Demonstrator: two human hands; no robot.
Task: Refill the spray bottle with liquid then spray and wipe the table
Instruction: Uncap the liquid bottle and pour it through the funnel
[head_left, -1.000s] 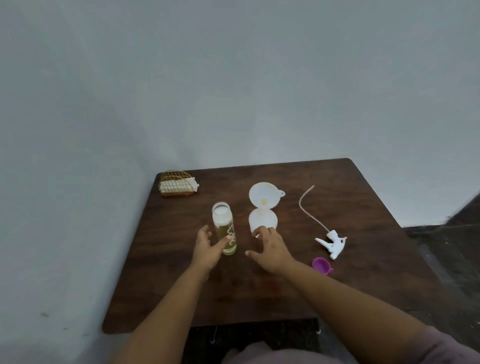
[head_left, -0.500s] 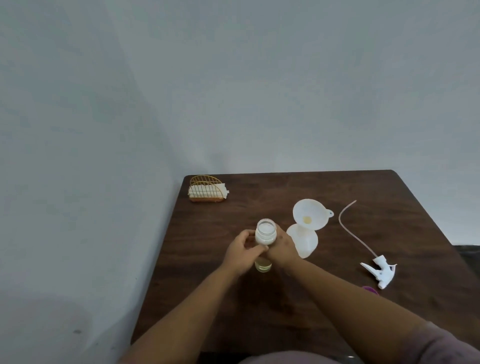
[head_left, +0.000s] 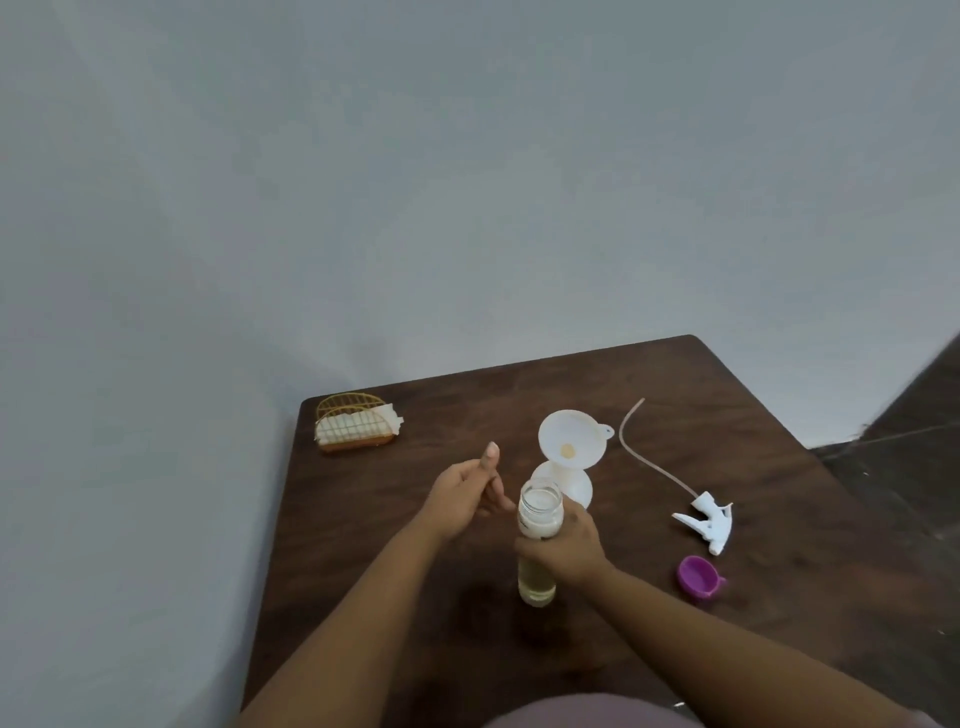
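I take the white funnel (head_left: 570, 439) as my landmark: it sits upright in the mouth of the white spray bottle (head_left: 563, 480) near the middle of the brown table (head_left: 395, 561). Just in front of it, my right hand (head_left: 566, 552) wraps its fingers round the middle of a clear refill bottle (head_left: 539, 543), which stands upright with its mouth uncapped and pale yellow liquid in its lower part. My left hand (head_left: 465, 496) is just left of that bottle, not touching it, fingers loosely curled with the thumb raised, holding nothing. Right of the funnel lies the white trigger sprayer head (head_left: 707, 522) with its long dip tube (curving away toward the far edge). A purple cap (head_left: 697, 576) lies in front of the sprayer head. Far left of the funnel, at the table's corner, a gold wire holder (head_left: 355, 428) holds white cloths.
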